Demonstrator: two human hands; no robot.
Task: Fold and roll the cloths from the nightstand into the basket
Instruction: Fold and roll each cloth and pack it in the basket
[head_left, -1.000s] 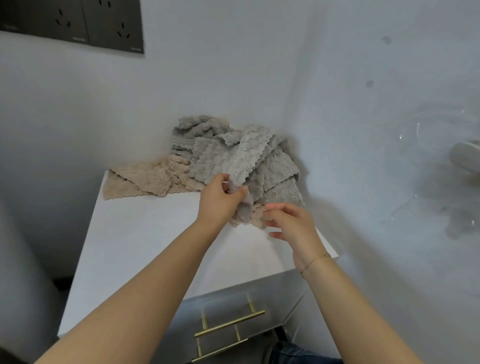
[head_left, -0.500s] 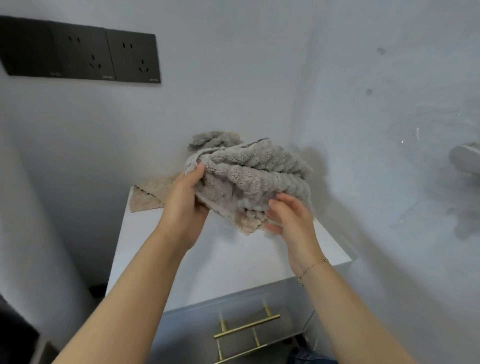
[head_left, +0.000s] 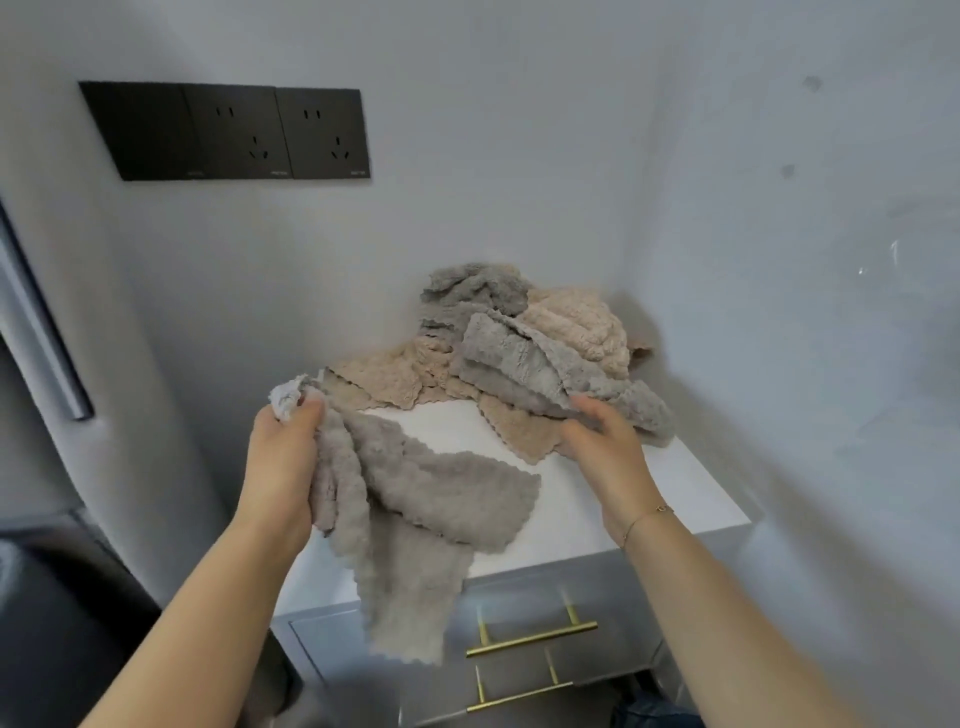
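One view only, from the head. Looks hardly begun: nothing folded, nothing rolled, nothing put away as far as can be seen.

Up in the left hand (head_left: 283, 467), fingers clenched tight round one bunched corner: a grey cloth (head_left: 415, 519), hanging loose and crumpled, lifted off the top and drooping down past the front edge of the nightstand (head_left: 675, 493). Not flat, not folded yet.

Over on the right hand (head_left: 602, 447), fingers and thumb pinching the edge of a second grey cloth (head_left: 519, 364). Lies on the heap at the back corner of the nightstand, right beside both walls.

In that heap too: beige cloths (head_left: 571, 322), all rumpled, one spread out flat toward the left, plus one more grey lump (head_left: 467, 286) at the very top. So several cloths left to do, likely every one of them.

No basket anywhere in view, so cannot tell what sits in it.

Below the top, two drawers with gold handles (head_left: 530, 636), both closed. Cannot tell what is inside.

Up on the wall, dark sockets (head_left: 234, 132).
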